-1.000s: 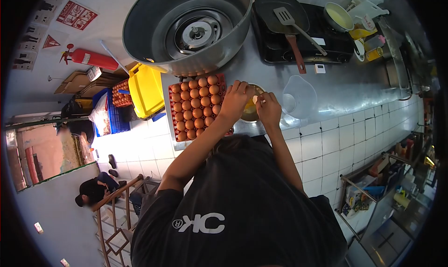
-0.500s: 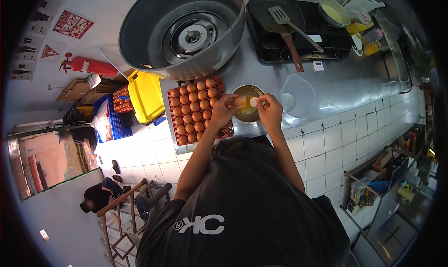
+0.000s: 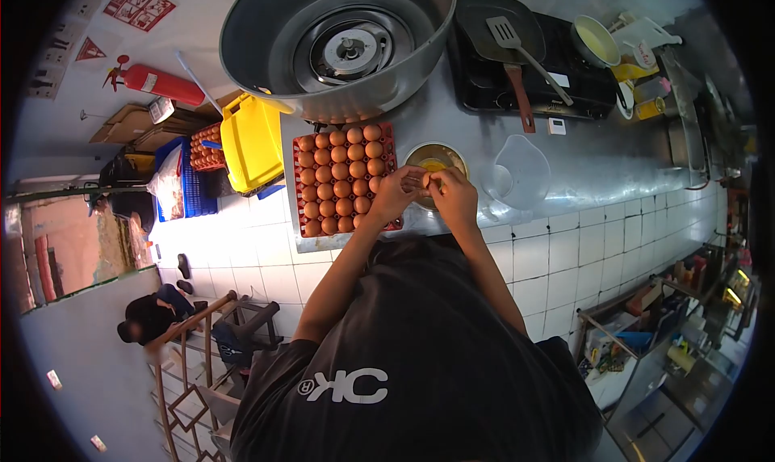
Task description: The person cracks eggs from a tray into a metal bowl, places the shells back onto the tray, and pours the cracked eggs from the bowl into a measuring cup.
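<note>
Both of my hands meet over the near part of a round metal bowl point(image 3: 458, 157) with yellow egg inside. My left hand point(image 3: 393, 194) has its fingers closed around a piece of eggshell at the bowl's left side. Opposite it, my right hand point(image 3: 454, 197) pinches a brown eggshell point(image 3: 427, 180) between its fingertips. The shell pieces are small and partly hidden by the fingers. Left of the bowl stands a red tray point(image 3: 297, 189) of brown eggs, close to my left hand. A clear plastic container point(image 3: 523, 171) lies to the right of the bowl.
A large grey metal drum point(image 3: 404, 90) stands behind the egg tray. Behind on the right, a black stove point(image 3: 593, 98) bears a square pan point(image 3: 484, 38) and a spatula point(image 3: 525, 54). A yellow lid point(image 3: 252, 143) is left of the counter. A person point(image 3: 153, 312) sits at lower left.
My two hands, apart over the bowl with shell halves half a second ago, have come together at its near part. The whole view has shifted slightly.
</note>
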Tool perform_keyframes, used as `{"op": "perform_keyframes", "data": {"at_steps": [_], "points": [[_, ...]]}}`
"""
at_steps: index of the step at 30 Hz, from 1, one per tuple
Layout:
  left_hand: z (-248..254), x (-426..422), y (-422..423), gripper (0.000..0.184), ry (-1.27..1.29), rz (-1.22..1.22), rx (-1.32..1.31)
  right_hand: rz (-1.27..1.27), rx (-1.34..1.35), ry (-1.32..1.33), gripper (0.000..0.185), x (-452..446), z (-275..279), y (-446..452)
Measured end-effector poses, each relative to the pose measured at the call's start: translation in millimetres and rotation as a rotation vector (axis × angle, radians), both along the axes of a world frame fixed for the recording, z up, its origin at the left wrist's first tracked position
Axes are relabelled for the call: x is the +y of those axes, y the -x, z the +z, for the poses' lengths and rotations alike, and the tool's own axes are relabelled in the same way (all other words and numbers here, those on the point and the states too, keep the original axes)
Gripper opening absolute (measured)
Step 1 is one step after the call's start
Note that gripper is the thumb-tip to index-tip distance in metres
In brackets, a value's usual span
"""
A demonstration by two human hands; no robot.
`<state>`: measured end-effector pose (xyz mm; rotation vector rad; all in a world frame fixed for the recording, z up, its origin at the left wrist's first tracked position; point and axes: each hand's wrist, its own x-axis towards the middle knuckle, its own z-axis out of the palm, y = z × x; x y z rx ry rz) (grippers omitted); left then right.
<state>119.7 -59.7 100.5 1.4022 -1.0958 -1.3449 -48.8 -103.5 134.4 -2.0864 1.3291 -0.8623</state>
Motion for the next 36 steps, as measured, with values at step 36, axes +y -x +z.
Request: {"op": "perform_keyframes", "data": {"at_steps": [36], "points": [[-42.8,35.8,-23.4,0.061,0.031,0.06,-1.443,0.246,-0.362,-0.834,0.019,19.7,-30.8,22.1]]}}
